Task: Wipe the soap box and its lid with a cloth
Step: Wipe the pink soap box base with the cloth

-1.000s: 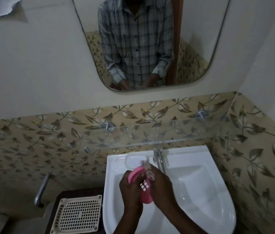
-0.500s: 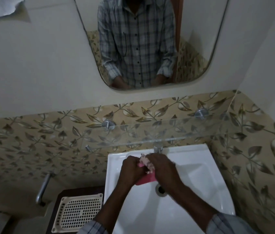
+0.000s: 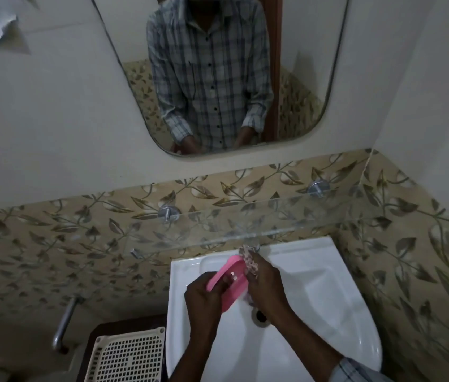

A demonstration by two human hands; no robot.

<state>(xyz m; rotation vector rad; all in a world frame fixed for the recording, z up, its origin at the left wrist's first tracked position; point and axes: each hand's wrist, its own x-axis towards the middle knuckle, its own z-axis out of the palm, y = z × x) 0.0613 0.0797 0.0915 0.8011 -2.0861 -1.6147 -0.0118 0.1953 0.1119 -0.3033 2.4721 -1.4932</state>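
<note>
Over the white basin (image 3: 314,285), near its back edge, I hold a pink soap box (image 3: 231,282) between both hands. My left hand (image 3: 204,299) grips its near end, fingers curled around the rim, tilting it so the slotted inside faces up toward me; I judge that tilt is there to open the inner surface to wiping. My right hand (image 3: 266,285) is closed on a pale patterned cloth (image 3: 249,261), bunched against the far right edge of the box, with a tuft sticking up past my fingers. Whether this pink piece is the box or its lid I cannot tell; no second piece is visible.

Holding it above the basin lets drips fall toward the drain (image 3: 259,317) just below my right wrist. A glass shelf (image 3: 245,230) juts out just behind the cloth, so upward room is tight. The basin's front half is free for moving. Beside its left edge lies a cream perforated tray (image 3: 127,357).
</note>
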